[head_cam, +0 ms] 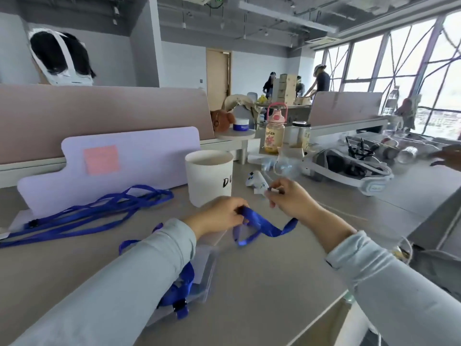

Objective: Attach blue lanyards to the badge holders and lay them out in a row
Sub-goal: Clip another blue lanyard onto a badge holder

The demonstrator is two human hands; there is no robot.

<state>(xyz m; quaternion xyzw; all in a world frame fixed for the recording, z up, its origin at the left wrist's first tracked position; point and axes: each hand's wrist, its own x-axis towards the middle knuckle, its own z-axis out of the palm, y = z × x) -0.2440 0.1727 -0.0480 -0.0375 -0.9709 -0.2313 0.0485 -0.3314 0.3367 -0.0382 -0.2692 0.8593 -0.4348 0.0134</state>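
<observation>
My left hand (219, 216) grips a blue lanyard (262, 227) just above the grey table, and the strap loops down and runs across under my right wrist. My right hand (290, 197) pinches a small metal clip end between its fingertips. Clear badge holders (199, 273) with a blue lanyard (180, 293) attached lie stacked under my left forearm. A pile of loose blue lanyards (94, 213) lies on the table at the left.
A white paper cup (210, 176) stands just behind my hands. A lilac board (109, 166) with a pink note leans at the back left. A headset (349, 168), white controller (254, 179), bottle (274, 133) and jars crowd the back right. Another person's hand (449, 157) is at the right edge.
</observation>
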